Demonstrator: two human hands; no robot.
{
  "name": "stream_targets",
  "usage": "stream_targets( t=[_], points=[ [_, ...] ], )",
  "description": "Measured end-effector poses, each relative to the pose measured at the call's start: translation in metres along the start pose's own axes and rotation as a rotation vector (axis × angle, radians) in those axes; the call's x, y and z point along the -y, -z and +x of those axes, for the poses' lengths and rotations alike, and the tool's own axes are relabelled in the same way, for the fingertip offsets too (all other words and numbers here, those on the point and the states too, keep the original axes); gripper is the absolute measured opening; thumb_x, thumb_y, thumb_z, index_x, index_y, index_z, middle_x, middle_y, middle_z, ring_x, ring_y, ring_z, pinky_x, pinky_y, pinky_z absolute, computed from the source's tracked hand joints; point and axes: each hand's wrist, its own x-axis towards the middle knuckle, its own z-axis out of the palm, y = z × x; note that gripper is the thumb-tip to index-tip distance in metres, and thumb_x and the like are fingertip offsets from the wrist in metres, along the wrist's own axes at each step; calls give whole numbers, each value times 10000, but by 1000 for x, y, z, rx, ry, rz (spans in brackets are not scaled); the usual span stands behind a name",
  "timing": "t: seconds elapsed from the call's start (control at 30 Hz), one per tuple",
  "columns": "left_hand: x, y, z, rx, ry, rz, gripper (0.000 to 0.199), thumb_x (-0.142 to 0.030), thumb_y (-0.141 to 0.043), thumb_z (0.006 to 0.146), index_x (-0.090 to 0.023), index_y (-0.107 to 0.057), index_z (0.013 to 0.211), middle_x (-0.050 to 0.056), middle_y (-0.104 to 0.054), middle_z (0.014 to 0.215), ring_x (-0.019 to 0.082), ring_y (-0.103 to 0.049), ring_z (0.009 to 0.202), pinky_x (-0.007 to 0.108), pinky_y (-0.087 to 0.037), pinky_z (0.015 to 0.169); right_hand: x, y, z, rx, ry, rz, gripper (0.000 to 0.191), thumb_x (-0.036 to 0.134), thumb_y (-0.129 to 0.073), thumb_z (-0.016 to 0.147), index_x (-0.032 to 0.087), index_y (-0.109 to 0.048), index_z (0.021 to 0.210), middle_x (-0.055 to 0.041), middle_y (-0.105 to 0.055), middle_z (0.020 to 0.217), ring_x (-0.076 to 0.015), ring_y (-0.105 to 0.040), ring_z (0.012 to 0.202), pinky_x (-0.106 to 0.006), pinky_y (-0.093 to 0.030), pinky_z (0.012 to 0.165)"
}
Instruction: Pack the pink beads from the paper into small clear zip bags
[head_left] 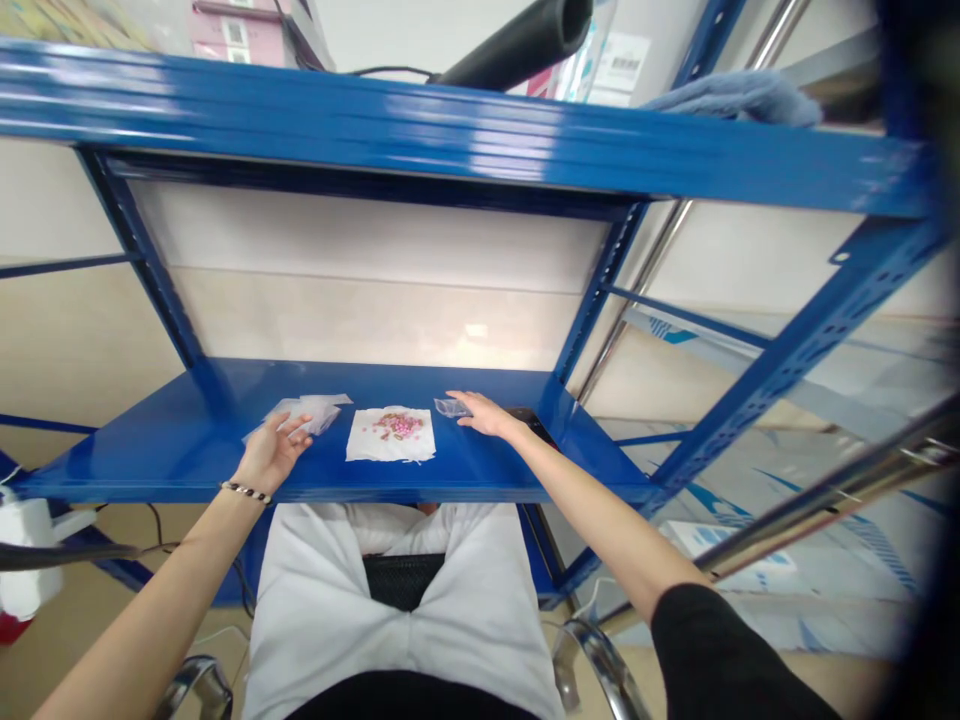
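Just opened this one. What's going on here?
A person sits at a blue shelf. Their left hand is at a loose pile of clear plastic bags, and their right hand is at another clear plastic piece; whether either grips anything is hard to tell. Between the hands, small pink and brownish pieces lie loose on a white sheet.

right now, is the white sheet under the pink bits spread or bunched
Spread: the white sheet lies flat, four corners showing around the pink bits.

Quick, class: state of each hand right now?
Left hand: open, fingers loosely curled at the clear bags.
Right hand: open, palm down at a clear packet; grip unclear.
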Motion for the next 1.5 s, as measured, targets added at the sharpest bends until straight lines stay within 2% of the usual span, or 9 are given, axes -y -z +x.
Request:
stream_targets(
  t=[0.07, 0.27, 0.47, 0.57, 0.77, 0.93, 1.1, 1.3, 1.5],
  points=[
    [3, 2, -12, 50, -51, 6, 82, -85, -498, 848, -161, -495, 878, 84, -690, 857, 112, -587, 506, 271, -539, 525, 4, -8, 2, -36, 0, -39, 553, 166, -648, 848, 274, -519, 1374, -107, -575, 1346, -250, -535, 1227, -335, -393, 1010],
    [13, 1, -44, 92, -266, 175, 506, -138, -648, 736, -188, -516, 1222, 28, -684, 765, 120, -580, 496, 245, -503, 489, 14, -16, 2, -141, -49, -70, 306, 158, -575, 895, 275, -680, 1157, -67, -689, 1135, -224, -615, 1096, -286, -435, 927],
    [32, 1, -55, 67, -381, 366, 122, -113, -655, 727, -117, -714, 834, 53, -672, 715, 107, -560, 538, 186, -445, 505, 50, -16, -4, -387, -90, 28, 359, 159, -419, 953, 227, -598, 1257, -85, -666, 1206, -218, -626, 1074, -316, -459, 918],
    [42, 2, -63, 47, -452, 477, 149, -47, -627, 740, -148, -737, 748, 60, -685, 769, 131, -592, 674, 170, -463, 602, 91, -22, -2, -500, -7, 249, 337, 203, -459, 945, 252, -608, 1244, -57, -663, 1229, -217, -621, 1097, -327, -453, 955],
    [39, -11, -78, 119, -431, 374, 356, -149, -737, 747, -210, -715, 1098, 89, -665, 1188, 208, -620, 1061, 225, -509, 813, 182, -42, 23, -388, 124, 953, 231, 326, -640, 835, 228, -707, 1034, -35, -719, 978, -192, -658, 902, -284, -523, 765],
    [44, -5, -67, 164, -367, 380, 406, -402, -685, 817, -144, -698, 1130, 124, -688, 1142, 240, -655, 975, 295, -556, 732, 225, -62, 7, -112, 178, 1383, 272, 348, -637, 822, 204, -714, 1040, -37, -723, 992, -186, -654, 934, -300, -514, 822],
    [60, 15, -68, 64, -442, 610, 347, -455, -673, 809, -122, -741, 881, 84, -735, 831, 188, -664, 757, 241, -506, 618, 218, -72, -28, -118, 189, 1244, 307, 373, -522, 903, 208, -725, 1065, -61, -690, 1145, -210, -607, 1053, -305, -485, 840],
    [67, 14, -71, 154, -438, 684, 319, -447, -646, 833, -133, -699, 843, 50, -711, 763, 162, -652, 696, 247, -512, 657, 192, -73, -27, -106, 130, 1090, 291, 429, -641, 844, 152, -722, 812, -58, -709, 772, -182, -625, 735, -304, -487, 717],
    [31, 8, -52, 141, -437, 740, 343, -467, -606, 855, -129, -650, 813, 58, -689, 694, 146, -623, 550, 215, -459, 474, 180, -48, -1, 74, 67, 1127, 298, 419, -689, 794, 135, -749, 725, -84, -725, 733, -181, -645, 711, -293, -488, 686]
  ],
)
